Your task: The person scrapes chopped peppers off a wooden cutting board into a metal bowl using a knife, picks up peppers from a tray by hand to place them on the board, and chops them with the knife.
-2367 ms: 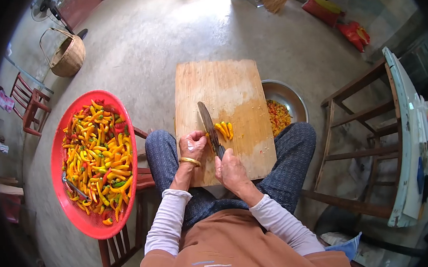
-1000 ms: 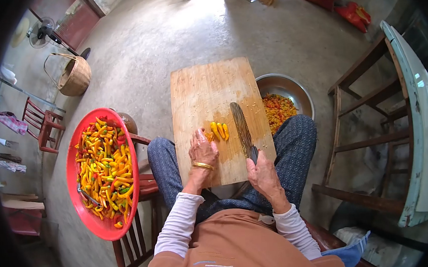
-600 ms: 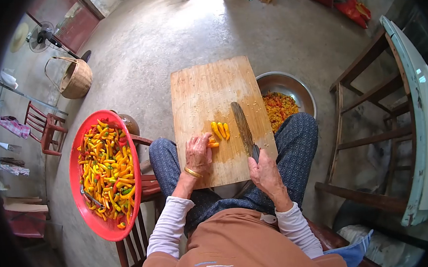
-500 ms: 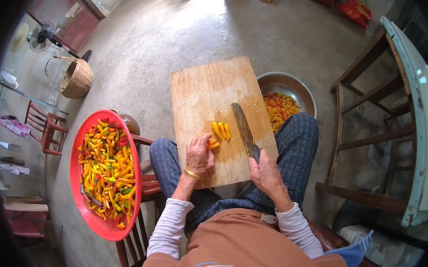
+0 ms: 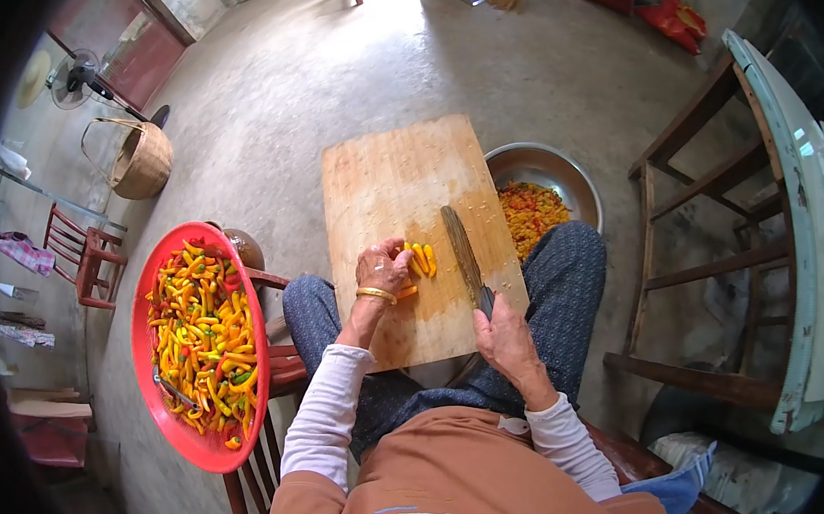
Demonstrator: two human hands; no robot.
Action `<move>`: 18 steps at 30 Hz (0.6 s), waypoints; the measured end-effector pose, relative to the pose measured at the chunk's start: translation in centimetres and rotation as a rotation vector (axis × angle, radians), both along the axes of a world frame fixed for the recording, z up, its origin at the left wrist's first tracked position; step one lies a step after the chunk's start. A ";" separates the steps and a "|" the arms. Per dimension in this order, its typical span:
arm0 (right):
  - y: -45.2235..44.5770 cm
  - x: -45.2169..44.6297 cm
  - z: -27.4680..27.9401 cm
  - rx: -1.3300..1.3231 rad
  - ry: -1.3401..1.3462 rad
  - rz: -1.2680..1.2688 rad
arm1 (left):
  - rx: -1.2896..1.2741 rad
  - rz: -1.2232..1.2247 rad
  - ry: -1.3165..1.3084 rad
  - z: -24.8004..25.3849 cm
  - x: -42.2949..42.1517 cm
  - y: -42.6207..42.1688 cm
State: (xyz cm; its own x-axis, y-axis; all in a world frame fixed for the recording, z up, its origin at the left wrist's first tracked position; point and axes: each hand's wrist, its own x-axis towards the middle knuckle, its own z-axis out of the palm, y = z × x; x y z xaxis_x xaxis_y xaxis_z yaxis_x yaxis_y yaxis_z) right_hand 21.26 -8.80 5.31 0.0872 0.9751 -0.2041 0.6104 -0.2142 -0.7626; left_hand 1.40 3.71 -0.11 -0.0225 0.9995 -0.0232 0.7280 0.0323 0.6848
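My right hand [image 5: 508,334] is wrapped round the dark handle of a kitchen knife [image 5: 464,250], whose wet, stained blade lies flat on the wooden cutting board [image 5: 387,177] and points away from me. To the left of it, my left hand [image 5: 384,267] bends its fingers onto the end of a small bunch of yellow chili peppers [image 5: 422,259], pinching at the leftmost one. Part of that pepper is hidden by the fingertips. An orange pepper piece [image 5: 407,293] rests on the board just below this hand. Pale seeds are scattered over the wood.
A red plastic basket [image 5: 143,371] heaped with yellow, orange and red peppers stands on a chair at my left. Beyond my right knee is a metal basin [image 5: 579,183] of chopped peppers. A wooden table frame [image 5: 709,274] rises on the right; a wicker basket [image 5: 147,161] sits far left.
My left hand has moved up the board from the orange piece to the yellow peppers. The knife stays in my right hand, nearly still. The whole view has shifted slightly.
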 end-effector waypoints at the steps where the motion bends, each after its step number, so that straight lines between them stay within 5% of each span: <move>1: 0.0 0.0 0.0 0.010 0.004 0.003 | -0.048 0.032 -0.055 -0.3 0.0 0.2; 18: 0.1 -2.4 1.7 0.008 0.185 0.131 | -0.138 0.128 -0.203 -1.0 -0.5 0.5</move>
